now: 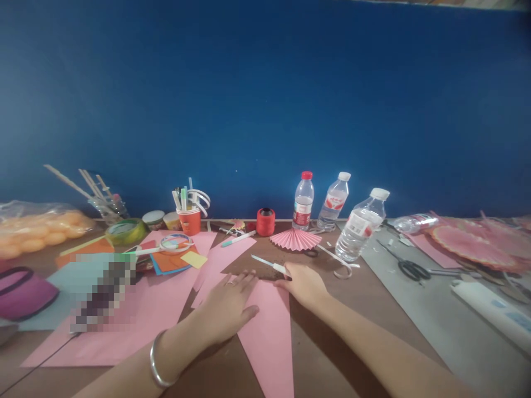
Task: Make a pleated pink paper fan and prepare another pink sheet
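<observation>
My left hand (227, 305) lies flat with fingers stretched out on a pink paper sheet (267, 337), pressing it onto the brown table (315, 354). A silver bangle sits on that wrist. My right hand (305, 284) is closed round a white pen-like tool (269, 263) whose tip points left and away, just beyond the paper's far edge. A folded pink paper fan (295, 239) rests behind the tool.
Three water bottles (360, 225) stand at the back right, next to a red thread spool (265, 221). An orange cup of pens (189, 220), tape rolls and coloured papers (172, 260) are on the left. Black scissors (409, 268) lie right.
</observation>
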`<state>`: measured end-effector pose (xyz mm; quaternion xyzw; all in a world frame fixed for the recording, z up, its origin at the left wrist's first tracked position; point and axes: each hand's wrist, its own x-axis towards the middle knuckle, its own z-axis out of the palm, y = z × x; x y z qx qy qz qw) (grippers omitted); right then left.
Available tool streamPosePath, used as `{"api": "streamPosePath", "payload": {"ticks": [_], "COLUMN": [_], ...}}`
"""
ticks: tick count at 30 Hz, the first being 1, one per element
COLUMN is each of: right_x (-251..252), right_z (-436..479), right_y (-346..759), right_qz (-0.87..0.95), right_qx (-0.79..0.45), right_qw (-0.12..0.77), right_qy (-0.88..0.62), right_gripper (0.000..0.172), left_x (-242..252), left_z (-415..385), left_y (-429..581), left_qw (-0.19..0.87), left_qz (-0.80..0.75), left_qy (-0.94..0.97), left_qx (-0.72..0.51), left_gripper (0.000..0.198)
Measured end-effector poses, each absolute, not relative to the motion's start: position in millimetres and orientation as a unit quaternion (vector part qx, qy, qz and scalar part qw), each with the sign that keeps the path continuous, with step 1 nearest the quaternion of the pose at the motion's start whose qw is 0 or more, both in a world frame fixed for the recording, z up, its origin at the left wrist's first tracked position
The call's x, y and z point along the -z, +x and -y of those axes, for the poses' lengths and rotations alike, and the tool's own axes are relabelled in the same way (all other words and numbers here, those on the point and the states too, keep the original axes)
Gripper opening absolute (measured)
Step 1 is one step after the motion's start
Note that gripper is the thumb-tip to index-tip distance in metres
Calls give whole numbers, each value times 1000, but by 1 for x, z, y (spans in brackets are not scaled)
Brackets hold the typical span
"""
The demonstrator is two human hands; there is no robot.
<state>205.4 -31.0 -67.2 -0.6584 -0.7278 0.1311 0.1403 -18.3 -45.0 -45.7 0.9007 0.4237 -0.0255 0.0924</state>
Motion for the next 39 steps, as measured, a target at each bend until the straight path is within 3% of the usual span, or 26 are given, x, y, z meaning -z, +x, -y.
{"api": "streamPosePath", "payload": {"ticks": [6, 15, 26, 29, 32, 39], "right_x": [63, 60, 65, 65, 66, 65], "right_z": [28, 27, 30, 30, 31, 30], "right_y": [218, 228, 228, 229, 229, 237], "right_qz": [717, 715, 719, 724, 727, 730], "right_qx": [-142, -147, -130, -133, -136, -173], "right_qw": [118, 97, 98, 103, 107, 147], "right_qy": [-672, -676, -676, -669, -665, -644], "right_gripper": [33, 31, 30, 29, 29, 27], "left_x": [45, 40, 28, 32, 40, 43], "left_z": [50, 38, 28, 39, 52, 62], "left_y": [-26, -44, -43, -26, -12, -7], "left_qw": [-7, -60, -147, -59, 68, 103], "left_qz": [-562, -603, -610, -509, -396, -370], "left_qy": [825, 791, 778, 859, 915, 923], "left_qx": [51, 87, 18, 7, 36, 35], "left_gripper": [67, 83, 66, 64, 75, 74]}}
